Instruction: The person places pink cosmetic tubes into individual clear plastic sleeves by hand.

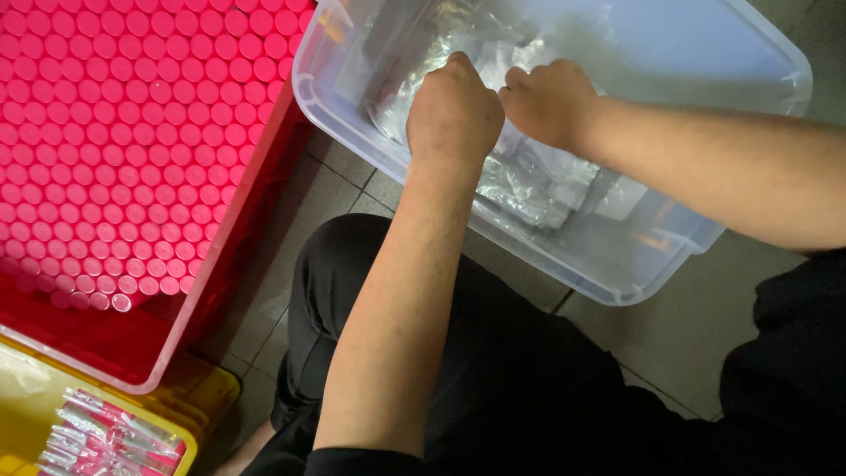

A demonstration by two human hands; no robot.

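Reaching into a clear plastic bin (617, 264) on the tiled floor (696, 326), the left hand (454, 110) and right hand (551, 101) were both closed on crinkled clear plastic bags (529, 181) heaped inside. Left of it stood a red crate (220, 264) packed with pink round-topped tubes (115, 132). Below, a yellow bin (198, 388) held bagged pink tubes (106, 441). Black trousers (493, 370) filled the foreground.
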